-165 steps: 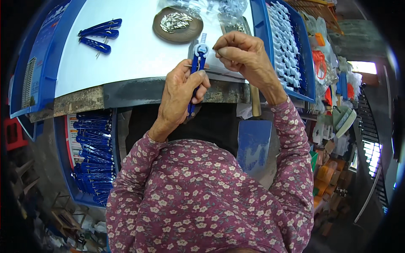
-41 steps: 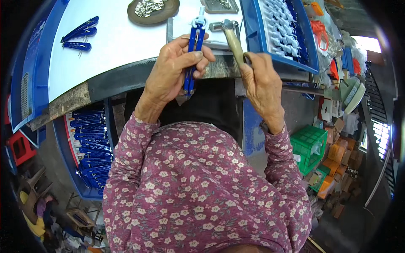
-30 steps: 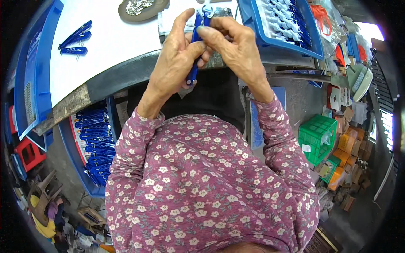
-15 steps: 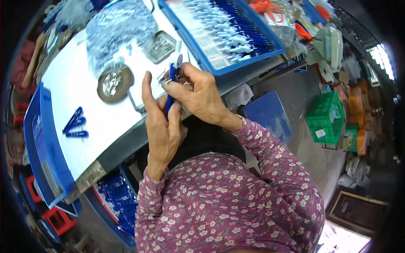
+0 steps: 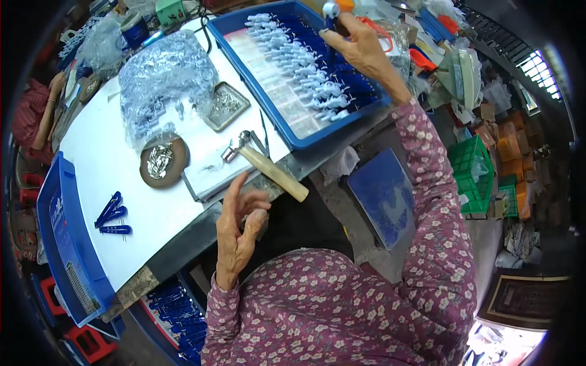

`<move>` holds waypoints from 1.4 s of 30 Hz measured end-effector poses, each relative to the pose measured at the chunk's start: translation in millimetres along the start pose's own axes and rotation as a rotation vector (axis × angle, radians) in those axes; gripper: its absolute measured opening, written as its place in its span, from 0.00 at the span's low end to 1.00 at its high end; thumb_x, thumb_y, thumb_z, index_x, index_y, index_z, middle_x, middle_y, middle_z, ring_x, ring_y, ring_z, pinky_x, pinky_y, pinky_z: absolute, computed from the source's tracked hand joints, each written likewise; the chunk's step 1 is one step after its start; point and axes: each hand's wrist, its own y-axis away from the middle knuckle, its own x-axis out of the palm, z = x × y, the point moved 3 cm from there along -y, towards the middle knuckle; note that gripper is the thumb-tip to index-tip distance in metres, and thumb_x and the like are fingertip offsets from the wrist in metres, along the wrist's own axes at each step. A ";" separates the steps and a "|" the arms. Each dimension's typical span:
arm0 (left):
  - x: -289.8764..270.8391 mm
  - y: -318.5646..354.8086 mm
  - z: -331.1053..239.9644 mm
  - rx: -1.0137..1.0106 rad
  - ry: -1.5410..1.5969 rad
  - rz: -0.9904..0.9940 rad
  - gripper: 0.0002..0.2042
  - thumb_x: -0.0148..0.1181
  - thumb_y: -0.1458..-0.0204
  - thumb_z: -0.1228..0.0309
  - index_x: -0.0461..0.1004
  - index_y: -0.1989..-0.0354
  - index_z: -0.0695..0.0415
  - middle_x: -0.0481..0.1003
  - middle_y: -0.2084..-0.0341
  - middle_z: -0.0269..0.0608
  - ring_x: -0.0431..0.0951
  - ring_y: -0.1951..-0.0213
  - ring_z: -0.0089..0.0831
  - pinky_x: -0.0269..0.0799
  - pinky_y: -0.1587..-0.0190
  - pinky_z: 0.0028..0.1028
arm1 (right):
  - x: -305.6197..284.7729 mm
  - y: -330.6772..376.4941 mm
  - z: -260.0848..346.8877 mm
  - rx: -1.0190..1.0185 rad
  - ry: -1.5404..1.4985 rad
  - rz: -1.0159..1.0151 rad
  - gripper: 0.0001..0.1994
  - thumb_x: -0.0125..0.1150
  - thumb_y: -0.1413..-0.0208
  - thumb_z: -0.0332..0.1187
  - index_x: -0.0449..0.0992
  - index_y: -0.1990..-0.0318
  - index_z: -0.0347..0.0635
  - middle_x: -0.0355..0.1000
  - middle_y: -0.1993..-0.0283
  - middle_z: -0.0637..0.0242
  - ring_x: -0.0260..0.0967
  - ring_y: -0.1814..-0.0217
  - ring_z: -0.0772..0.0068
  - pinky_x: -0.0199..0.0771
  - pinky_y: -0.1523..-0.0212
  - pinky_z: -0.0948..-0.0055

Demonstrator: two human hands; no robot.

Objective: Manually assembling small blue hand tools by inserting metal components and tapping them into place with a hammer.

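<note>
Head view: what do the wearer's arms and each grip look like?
The left sleeve and right sleeve are long, purplish-red, printed with small cream flowers and greyish leaves, reaching about to the wrists. The left grip and right grip are bare human hands, with no gloves on.

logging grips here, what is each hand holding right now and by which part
The right hand pinches a blue piece with a pale round head by its blue body, near the head. The left hand holds nothing.

Small assembly workshop, looks like: bench (image 5: 159, 213) with hammer (image 5: 274, 174), dish (image 5: 177, 163) of metal bits (image 5: 160, 161), blue tray (image 5: 332, 130) of matching parts (image 5: 317, 85) in rows (green crate (image 5: 469, 174) and boxes (image 5: 511, 140) alongside).
</note>
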 end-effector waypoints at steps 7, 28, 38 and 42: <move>-5.8 9.2 12.0 0.045 -0.321 0.009 0.25 0.53 0.50 0.75 0.56 0.42 0.59 0.71 0.65 0.44 0.72 0.67 0.27 0.69 0.63 0.24 | 53.1 -24.3 -85.5 -0.298 0.355 0.356 0.15 0.52 0.48 0.37 0.59 0.60 0.36 0.61 0.63 0.50 0.64 0.61 0.47 0.64 0.62 0.58; -6.6 24.1 31.8 -0.057 -0.448 0.124 0.22 0.52 0.53 0.81 0.61 0.47 0.60 0.71 0.71 0.46 0.72 0.71 0.33 0.68 0.66 0.26 | 109.3 -54.2 -110.8 -0.213 0.511 0.782 0.12 0.45 0.50 0.25 0.63 0.57 0.39 0.61 0.56 0.55 0.62 0.51 0.54 0.65 0.55 0.60; -14.6 30.4 44.7 -0.004 -0.507 0.084 0.24 0.53 0.53 0.81 0.58 0.45 0.59 0.71 0.67 0.49 0.73 0.66 0.40 0.68 0.62 0.32 | 120.8 -52.0 -145.8 -0.401 0.425 0.684 0.20 0.41 0.53 0.22 0.62 0.49 0.37 0.64 0.55 0.49 0.61 0.49 0.51 0.62 0.51 0.65; -17.5 36.8 44.6 0.033 -0.494 0.112 0.24 0.53 0.53 0.80 0.58 0.45 0.60 0.70 0.69 0.48 0.73 0.68 0.40 0.68 0.64 0.33 | 123.3 -48.0 -132.0 -0.347 0.391 0.600 0.20 0.44 0.56 0.19 0.62 0.51 0.37 0.63 0.56 0.50 0.61 0.51 0.51 0.63 0.52 0.64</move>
